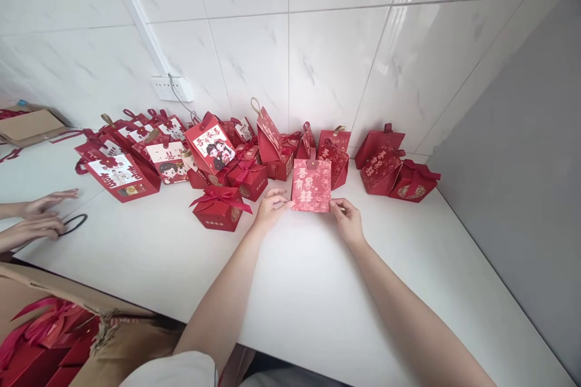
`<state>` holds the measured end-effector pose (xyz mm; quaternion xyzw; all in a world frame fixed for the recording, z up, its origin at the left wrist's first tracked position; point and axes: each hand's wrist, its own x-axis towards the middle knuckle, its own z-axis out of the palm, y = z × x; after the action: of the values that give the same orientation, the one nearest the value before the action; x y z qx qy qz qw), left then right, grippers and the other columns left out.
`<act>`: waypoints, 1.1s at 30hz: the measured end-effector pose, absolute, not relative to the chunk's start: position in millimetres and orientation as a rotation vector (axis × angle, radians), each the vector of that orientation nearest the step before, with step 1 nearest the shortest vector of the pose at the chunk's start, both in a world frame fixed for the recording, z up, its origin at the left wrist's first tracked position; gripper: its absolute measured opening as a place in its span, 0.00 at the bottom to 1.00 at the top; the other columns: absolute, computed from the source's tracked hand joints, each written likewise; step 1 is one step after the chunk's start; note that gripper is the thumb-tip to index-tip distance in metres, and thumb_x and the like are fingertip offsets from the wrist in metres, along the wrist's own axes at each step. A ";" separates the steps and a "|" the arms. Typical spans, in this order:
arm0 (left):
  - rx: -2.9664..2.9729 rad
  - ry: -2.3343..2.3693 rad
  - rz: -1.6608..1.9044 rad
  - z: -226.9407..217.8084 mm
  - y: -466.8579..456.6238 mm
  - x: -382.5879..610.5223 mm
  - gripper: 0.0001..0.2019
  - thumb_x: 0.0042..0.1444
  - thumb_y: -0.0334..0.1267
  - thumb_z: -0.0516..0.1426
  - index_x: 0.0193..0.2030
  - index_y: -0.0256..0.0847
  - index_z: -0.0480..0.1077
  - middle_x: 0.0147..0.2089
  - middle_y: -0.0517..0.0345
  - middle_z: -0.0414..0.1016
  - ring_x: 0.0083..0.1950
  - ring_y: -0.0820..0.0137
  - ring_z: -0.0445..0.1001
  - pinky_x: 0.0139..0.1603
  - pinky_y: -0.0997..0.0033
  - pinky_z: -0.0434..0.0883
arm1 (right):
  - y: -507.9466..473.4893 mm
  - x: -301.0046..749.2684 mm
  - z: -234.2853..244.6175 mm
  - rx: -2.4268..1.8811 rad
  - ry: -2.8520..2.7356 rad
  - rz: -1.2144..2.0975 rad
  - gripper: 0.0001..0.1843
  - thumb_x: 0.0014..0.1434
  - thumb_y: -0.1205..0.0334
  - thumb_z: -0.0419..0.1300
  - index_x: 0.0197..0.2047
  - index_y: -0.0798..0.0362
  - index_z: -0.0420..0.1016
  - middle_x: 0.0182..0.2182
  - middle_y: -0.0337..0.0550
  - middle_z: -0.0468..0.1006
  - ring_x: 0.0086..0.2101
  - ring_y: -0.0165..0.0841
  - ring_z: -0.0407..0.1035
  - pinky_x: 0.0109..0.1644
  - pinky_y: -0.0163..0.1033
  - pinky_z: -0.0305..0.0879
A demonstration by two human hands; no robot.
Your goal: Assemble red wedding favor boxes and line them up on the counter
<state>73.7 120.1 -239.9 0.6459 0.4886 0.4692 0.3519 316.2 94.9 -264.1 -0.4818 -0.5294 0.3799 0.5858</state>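
We have a red gift box [311, 186] between our two hands, over the near side of the white table [290, 296], with its printed front toward us and its strap fastened down at the top. Our left hand [272, 208] pinches it by the lower left corner, and our right hand [348, 219] grips the lower right corner, thumb in front. We cannot quite tell whether its base touches the table — the angle hides that.

Just behind it stand more red boxes, close to the tiled wall [336, 66]. To the left we see a ribboned box [218, 211] in front of a crowded cluster, where a box with a cartoon couple [212, 148] leans back on its neighbours. On the right, a small group of boxes [384, 170] sits apart, near the grey panel [512, 193].

At the far left, another person's hands [43, 228] rest over the table, the lower one touching a black loop [76, 225]. Below them, an open carton [127, 338] holds more red boxes — ribbons on top.
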 end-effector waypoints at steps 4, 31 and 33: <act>1.539 1.156 1.171 -238.1 117.8 80.2 0.16 0.48 0.51 0.64 0.31 0.38 0.75 0.64 0.45 0.62 0.65 0.56 0.62 0.61 0.59 0.65 | 98.1 319.4 -265.6 -1.073 -1.139 1.003 0.17 0.56 0.47 0.62 0.35 0.53 0.75 0.32 0.42 0.76 0.35 0.34 0.68 0.45 0.41 0.63; 1.562 0.969 1.020 -230.8 110.8 83.5 0.17 0.61 0.51 0.51 0.30 0.40 0.60 0.31 0.60 0.59 0.34 0.72 0.60 0.40 0.72 0.63 | 96.5 310.1 -253.6 -0.870 -1.183 1.248 0.19 0.55 0.44 0.62 0.30 0.51 0.66 0.51 0.44 0.73 0.46 0.38 0.68 0.53 0.43 0.61; 1.568 0.978 1.017 -232.1 111.7 82.8 0.17 0.61 0.51 0.51 0.31 0.40 0.60 0.31 0.61 0.59 0.34 0.72 0.60 0.40 0.72 0.63 | 97.2 311.4 -252.6 -0.881 -1.192 1.263 0.19 0.54 0.43 0.63 0.29 0.51 0.67 0.51 0.44 0.73 0.46 0.38 0.68 0.53 0.43 0.61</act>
<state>82.8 111.7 -232.1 0.6466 0.4032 0.4195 0.4934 311.4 97.2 -252.6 -0.3740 -0.5064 0.5362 0.5623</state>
